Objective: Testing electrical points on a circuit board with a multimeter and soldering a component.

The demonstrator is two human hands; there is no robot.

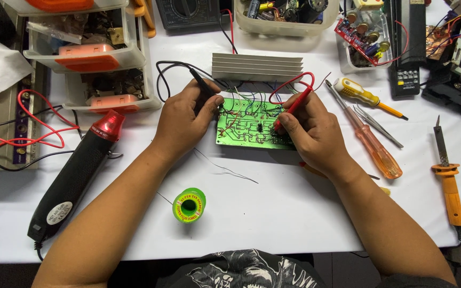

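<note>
A green circuit board (244, 128) lies flat on the white table, solder side up, wired to a ribbed aluminium heat sink (257, 66) behind it. My left hand (185, 120) grips a black test probe (203, 85), its tip touching the board's left edge. My right hand (313, 133) pinches a red test probe (294, 106), its tip pressed on the board's middle right. Black and red leads run from the probes toward a dark meter (188, 13) at the back.
A black and red heat gun (76, 173) lies at left, a green solder spool (189, 205) in front. To the right lie a yellow screwdriver (364, 96), an orange screwdriver (374, 149), tweezers (377, 125) and an orange soldering iron (448, 181). Parts drawers (92, 58) and bins line the back.
</note>
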